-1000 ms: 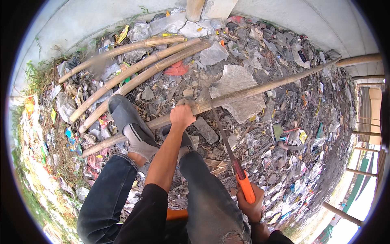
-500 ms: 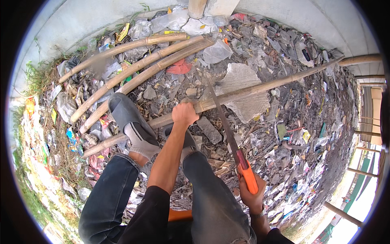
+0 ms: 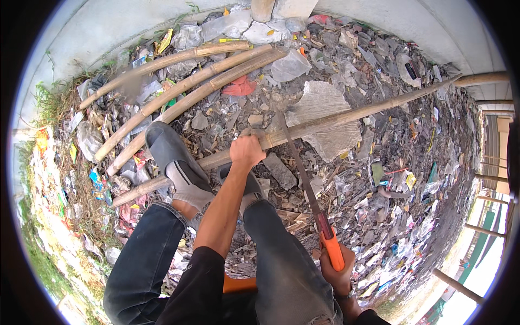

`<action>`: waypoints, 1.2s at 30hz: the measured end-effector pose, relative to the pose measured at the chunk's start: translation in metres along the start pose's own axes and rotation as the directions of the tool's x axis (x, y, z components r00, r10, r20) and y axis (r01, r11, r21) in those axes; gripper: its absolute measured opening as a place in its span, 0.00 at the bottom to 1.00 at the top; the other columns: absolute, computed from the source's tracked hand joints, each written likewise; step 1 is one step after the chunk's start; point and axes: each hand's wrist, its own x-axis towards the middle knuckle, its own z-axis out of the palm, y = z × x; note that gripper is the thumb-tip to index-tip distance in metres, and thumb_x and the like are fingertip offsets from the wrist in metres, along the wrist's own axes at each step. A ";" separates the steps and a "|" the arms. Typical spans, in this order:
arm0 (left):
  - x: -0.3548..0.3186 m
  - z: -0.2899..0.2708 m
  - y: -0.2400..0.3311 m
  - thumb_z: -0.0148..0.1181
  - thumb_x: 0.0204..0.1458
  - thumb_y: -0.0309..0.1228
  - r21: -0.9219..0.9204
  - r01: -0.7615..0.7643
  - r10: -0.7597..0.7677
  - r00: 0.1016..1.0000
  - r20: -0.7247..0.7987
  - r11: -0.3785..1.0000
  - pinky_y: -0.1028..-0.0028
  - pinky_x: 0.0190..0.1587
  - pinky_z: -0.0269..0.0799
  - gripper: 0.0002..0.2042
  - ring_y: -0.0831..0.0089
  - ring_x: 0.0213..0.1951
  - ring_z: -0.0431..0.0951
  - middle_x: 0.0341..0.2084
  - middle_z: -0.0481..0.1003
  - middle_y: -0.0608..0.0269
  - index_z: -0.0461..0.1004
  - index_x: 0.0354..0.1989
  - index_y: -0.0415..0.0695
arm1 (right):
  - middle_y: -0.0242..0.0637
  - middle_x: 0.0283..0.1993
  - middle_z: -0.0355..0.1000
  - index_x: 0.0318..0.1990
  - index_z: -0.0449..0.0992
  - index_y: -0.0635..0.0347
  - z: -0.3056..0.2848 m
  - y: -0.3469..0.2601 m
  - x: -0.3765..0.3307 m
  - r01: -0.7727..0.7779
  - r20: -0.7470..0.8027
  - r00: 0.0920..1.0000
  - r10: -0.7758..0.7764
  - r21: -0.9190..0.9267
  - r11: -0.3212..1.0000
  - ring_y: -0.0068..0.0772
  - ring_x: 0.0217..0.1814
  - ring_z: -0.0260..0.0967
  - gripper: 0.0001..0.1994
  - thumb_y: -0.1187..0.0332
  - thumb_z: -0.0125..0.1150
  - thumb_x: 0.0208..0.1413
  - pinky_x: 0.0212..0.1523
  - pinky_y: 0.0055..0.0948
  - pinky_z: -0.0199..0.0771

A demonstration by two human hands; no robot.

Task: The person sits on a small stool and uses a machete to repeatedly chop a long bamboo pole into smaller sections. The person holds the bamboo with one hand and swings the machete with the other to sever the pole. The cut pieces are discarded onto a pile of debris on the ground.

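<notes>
A long bamboo pole lies slantwise across the ground, rising to the right. My left hand is closed around it near its middle, just in front of my right shoe. In my right hand is the orange handle of a handsaw. The blade crosses the pole a short way to the right of my left hand, its tip pointing away from me. My left shoe, a grey slip-on, rests over the pole's left part.
Three cut bamboo lengths lie side by side at the far left. A broken concrete slab sits under the pole by the saw. Plastic litter and rubble cover the ground. A pale wall curves along the back; bamboo posts stand at right.
The saw has shifted slightly toward me, with its handle a little lower. My left hand stays on the pole in the same place.
</notes>
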 end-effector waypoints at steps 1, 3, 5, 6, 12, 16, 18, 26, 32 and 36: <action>-0.001 0.002 -0.001 0.66 0.37 0.38 -0.003 0.025 -0.025 1.000 0.002 1.000 0.57 0.46 0.82 0.20 0.48 0.41 0.86 0.36 0.84 0.44 0.85 0.40 0.42 | 0.35 0.23 0.76 0.44 0.83 0.68 -0.006 -0.002 -0.010 -0.035 0.026 0.999 0.036 -0.002 0.999 0.18 0.24 0.73 0.11 0.75 0.64 0.53 0.28 0.24 0.73; -0.004 0.002 -0.004 0.66 0.38 0.38 -0.004 0.075 -0.075 0.997 0.001 0.997 0.58 0.47 0.82 0.20 0.49 0.41 0.86 0.36 0.84 0.44 0.85 0.40 0.42 | 0.35 0.24 0.77 0.49 0.83 0.68 -0.013 -0.004 -0.023 -0.102 0.077 0.992 0.102 -0.006 0.995 0.18 0.25 0.75 0.16 0.76 0.63 0.53 0.29 0.24 0.75; 0.002 0.003 0.004 0.66 0.38 0.39 -0.016 0.055 -0.056 0.998 -0.042 0.998 0.58 0.47 0.82 0.20 0.49 0.41 0.86 0.37 0.84 0.44 0.85 0.40 0.42 | 0.34 0.21 0.75 0.38 0.81 0.66 0.018 -0.019 0.016 0.023 0.025 0.999 -0.023 -0.016 1.000 0.19 0.23 0.72 0.07 0.74 0.65 0.53 0.26 0.27 0.71; 0.001 0.005 0.004 0.66 0.38 0.39 -0.021 0.054 -0.055 0.997 -0.062 0.998 0.58 0.48 0.81 0.20 0.49 0.42 0.86 0.37 0.84 0.44 0.85 0.40 0.42 | 0.34 0.20 0.74 0.34 0.79 0.66 0.038 -0.009 0.042 0.115 0.040 0.993 -0.114 -0.044 0.992 0.19 0.22 0.71 0.05 0.73 0.66 0.52 0.25 0.28 0.70; -0.004 0.001 -0.003 0.67 0.38 0.39 0.002 0.033 -0.033 0.999 0.032 0.999 0.57 0.49 0.81 0.20 0.48 0.42 0.86 0.37 0.84 0.43 0.85 0.40 0.42 | 0.32 0.21 0.72 0.34 0.79 0.66 0.040 0.006 0.062 -0.057 -0.054 0.997 0.063 0.112 0.992 0.16 0.24 0.69 0.04 0.74 0.64 0.54 0.26 0.26 0.70; -0.001 -0.002 0.000 0.66 0.39 0.39 -0.029 0.026 -0.026 0.999 -0.029 0.999 0.56 0.47 0.81 0.20 0.47 0.40 0.86 0.35 0.84 0.42 0.85 0.40 0.41 | 0.34 0.24 0.76 0.43 0.83 0.67 -0.007 -0.008 -0.021 -0.060 0.020 0.998 0.060 0.022 0.998 0.15 0.28 0.73 0.10 0.75 0.64 0.54 0.32 0.22 0.74; -0.002 0.001 0.000 0.66 0.39 0.38 -0.041 0.042 -0.044 0.998 -0.053 0.998 0.55 0.47 0.81 0.19 0.47 0.40 0.86 0.34 0.84 0.42 0.85 0.38 0.41 | 0.35 0.23 0.74 0.38 0.82 0.66 0.000 -0.006 -0.011 -0.088 0.048 0.995 0.088 -0.010 0.996 0.18 0.26 0.72 0.07 0.74 0.64 0.53 0.30 0.24 0.73; -0.012 0.006 -0.001 0.64 0.38 0.36 -0.018 0.024 -0.024 0.999 0.026 1.000 0.57 0.46 0.81 0.20 0.48 0.40 0.86 0.34 0.84 0.44 0.85 0.41 0.41 | 0.36 0.20 0.70 0.29 0.75 0.66 0.050 -0.009 0.070 -0.018 -0.011 1.000 0.019 0.097 0.995 0.22 0.20 0.65 0.06 0.72 0.65 0.52 0.23 0.29 0.66; -0.006 0.000 0.006 0.65 0.38 0.35 -0.032 0.053 -0.054 0.998 -0.039 0.998 0.58 0.46 0.81 0.17 0.50 0.40 0.86 0.36 0.85 0.48 0.85 0.38 0.41 | 0.36 0.21 0.73 0.33 0.79 0.68 -0.001 0.004 -0.023 -0.099 0.013 0.995 0.099 0.051 0.994 0.19 0.23 0.71 0.06 0.73 0.66 0.52 0.26 0.24 0.71; 0.003 0.015 0.001 0.64 0.39 0.36 -0.037 0.026 -0.030 0.993 -0.113 0.999 0.58 0.46 0.81 0.17 0.50 0.41 0.86 0.36 0.84 0.46 0.85 0.37 0.41 | 0.36 0.20 0.71 0.32 0.77 0.66 0.055 0.008 0.076 0.076 -0.032 0.997 -0.074 0.051 0.996 0.23 0.20 0.68 0.06 0.72 0.66 0.52 0.25 0.28 0.69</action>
